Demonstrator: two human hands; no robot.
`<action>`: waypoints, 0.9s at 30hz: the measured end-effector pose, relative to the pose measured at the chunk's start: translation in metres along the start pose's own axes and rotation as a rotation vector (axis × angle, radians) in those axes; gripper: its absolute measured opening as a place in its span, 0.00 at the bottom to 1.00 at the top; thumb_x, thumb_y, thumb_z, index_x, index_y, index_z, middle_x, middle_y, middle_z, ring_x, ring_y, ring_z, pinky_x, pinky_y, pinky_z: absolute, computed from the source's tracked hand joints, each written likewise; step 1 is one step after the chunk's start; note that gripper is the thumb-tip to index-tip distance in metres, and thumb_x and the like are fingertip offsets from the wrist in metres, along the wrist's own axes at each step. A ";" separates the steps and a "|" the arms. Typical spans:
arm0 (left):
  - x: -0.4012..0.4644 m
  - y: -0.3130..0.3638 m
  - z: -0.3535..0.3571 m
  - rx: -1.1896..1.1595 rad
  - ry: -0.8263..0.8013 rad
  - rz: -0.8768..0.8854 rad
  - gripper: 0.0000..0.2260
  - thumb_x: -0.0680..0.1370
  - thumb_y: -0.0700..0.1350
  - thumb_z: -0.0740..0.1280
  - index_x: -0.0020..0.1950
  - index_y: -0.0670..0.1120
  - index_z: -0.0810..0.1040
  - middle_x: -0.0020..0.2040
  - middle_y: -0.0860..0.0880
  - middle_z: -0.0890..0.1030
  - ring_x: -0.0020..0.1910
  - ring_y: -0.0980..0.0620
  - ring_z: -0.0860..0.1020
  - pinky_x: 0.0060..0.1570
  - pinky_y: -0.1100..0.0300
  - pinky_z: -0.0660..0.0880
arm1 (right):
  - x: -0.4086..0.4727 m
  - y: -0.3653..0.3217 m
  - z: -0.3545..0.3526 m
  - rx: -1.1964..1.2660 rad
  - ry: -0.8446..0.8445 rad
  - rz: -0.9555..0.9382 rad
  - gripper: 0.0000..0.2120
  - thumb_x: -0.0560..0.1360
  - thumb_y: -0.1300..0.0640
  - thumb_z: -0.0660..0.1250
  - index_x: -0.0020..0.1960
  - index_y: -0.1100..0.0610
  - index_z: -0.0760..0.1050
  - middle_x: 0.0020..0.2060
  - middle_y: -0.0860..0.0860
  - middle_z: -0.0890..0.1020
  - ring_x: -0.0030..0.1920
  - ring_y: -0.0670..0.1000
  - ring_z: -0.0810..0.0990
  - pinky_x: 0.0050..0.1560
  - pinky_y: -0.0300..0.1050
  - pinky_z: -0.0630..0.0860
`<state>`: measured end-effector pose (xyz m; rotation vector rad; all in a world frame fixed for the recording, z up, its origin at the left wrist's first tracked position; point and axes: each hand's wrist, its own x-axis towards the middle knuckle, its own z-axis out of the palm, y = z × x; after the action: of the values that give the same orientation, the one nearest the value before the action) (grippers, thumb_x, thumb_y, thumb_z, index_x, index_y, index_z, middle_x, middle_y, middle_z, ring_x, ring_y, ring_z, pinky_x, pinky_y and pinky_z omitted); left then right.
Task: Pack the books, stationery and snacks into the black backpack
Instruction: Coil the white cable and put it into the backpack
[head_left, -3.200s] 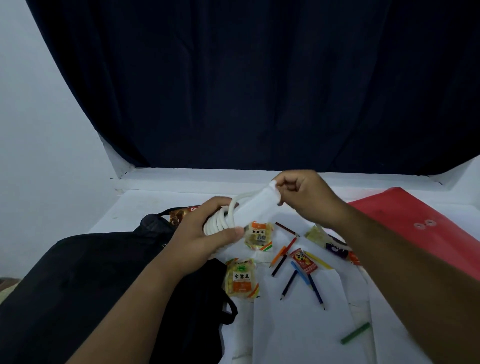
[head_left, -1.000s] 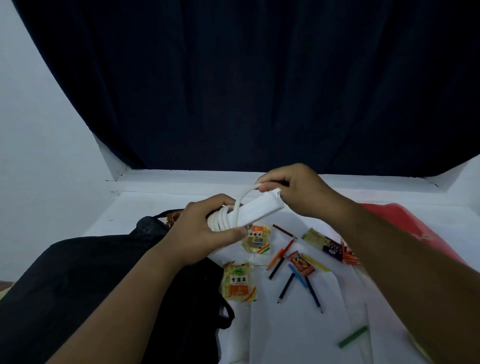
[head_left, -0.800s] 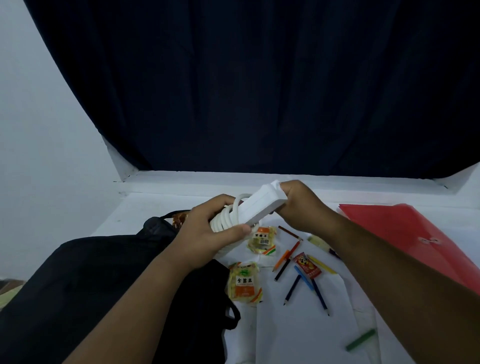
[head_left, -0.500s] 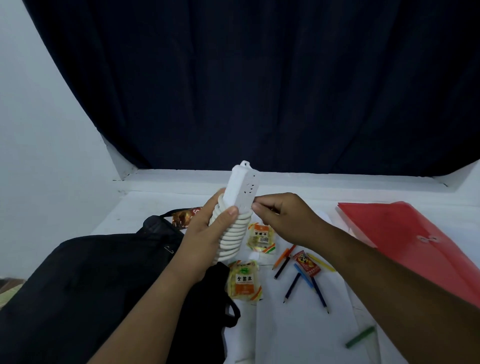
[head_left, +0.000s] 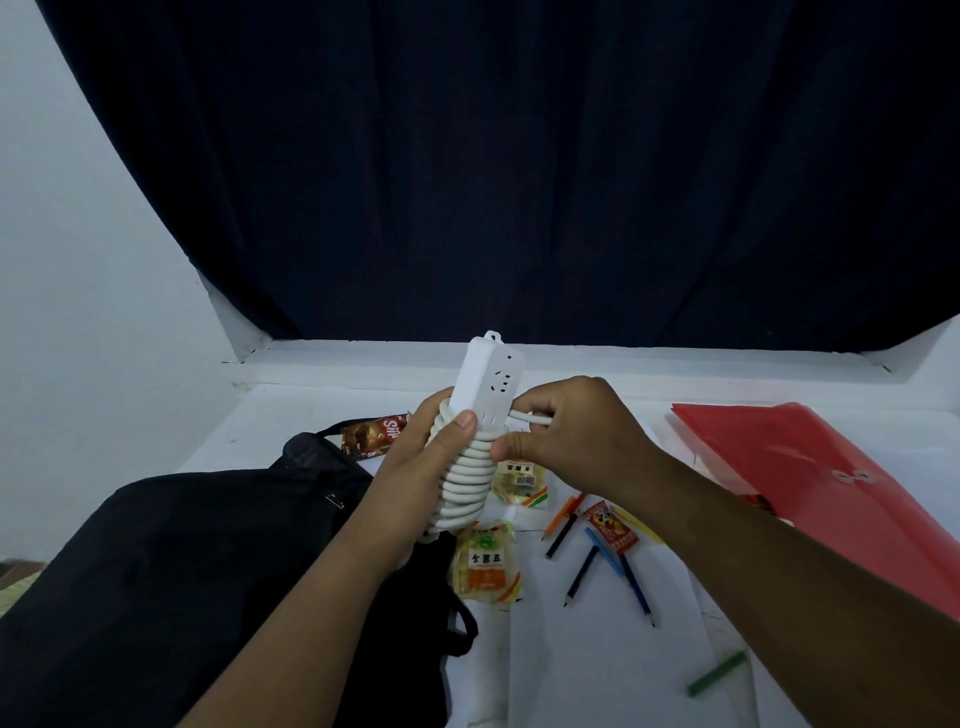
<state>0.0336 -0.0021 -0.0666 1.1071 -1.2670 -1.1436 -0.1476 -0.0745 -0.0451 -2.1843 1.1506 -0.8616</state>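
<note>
My left hand (head_left: 415, 478) grips a white power strip (head_left: 485, 379) held upright above the table, its white cable (head_left: 465, 483) coiled many times round the lower body. My right hand (head_left: 571, 436) pinches the loose end of that cable beside the strip. The black backpack (head_left: 182, 571) lies at the lower left, under my left forearm. Two yellow snack packets (head_left: 485, 564) (head_left: 522, 483), a small red packet (head_left: 610, 527), a brown snack bar (head_left: 371, 434) and several coloured pencils (head_left: 613, 561) lie on the white table.
A red document folder (head_left: 810, 478) lies at the right. A green crayon (head_left: 717, 675) sits near the front right. A dark curtain hangs behind the table's back ledge (head_left: 363, 364), with a white wall at the left.
The power strip has turned from lying sideways to standing upright in my left hand. My right hand left the strip's end and now pinches the cable beside it.
</note>
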 end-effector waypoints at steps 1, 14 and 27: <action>0.000 0.001 0.001 0.010 0.008 0.000 0.16 0.80 0.59 0.63 0.65 0.56 0.76 0.53 0.48 0.84 0.48 0.49 0.83 0.46 0.53 0.79 | 0.000 -0.001 0.001 -0.025 0.009 0.005 0.18 0.63 0.38 0.78 0.50 0.45 0.86 0.43 0.42 0.86 0.39 0.46 0.82 0.41 0.54 0.80; 0.012 0.002 -0.003 -0.112 -0.005 -0.136 0.19 0.74 0.56 0.64 0.59 0.47 0.75 0.50 0.44 0.82 0.48 0.44 0.80 0.53 0.44 0.77 | 0.002 -0.004 0.001 -0.081 0.081 -0.019 0.13 0.63 0.46 0.81 0.42 0.52 0.85 0.44 0.45 0.87 0.42 0.48 0.83 0.43 0.52 0.81; 0.011 0.017 -0.018 0.154 0.318 0.027 0.08 0.83 0.50 0.63 0.56 0.49 0.78 0.46 0.44 0.83 0.39 0.50 0.83 0.33 0.61 0.78 | -0.018 0.038 -0.033 -0.167 -0.109 0.024 0.07 0.82 0.49 0.62 0.51 0.47 0.79 0.38 0.46 0.81 0.37 0.46 0.78 0.40 0.49 0.76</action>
<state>0.0514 -0.0112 -0.0485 1.3236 -1.1285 -0.8199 -0.1992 -0.0834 -0.0547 -2.3153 1.2307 -0.6483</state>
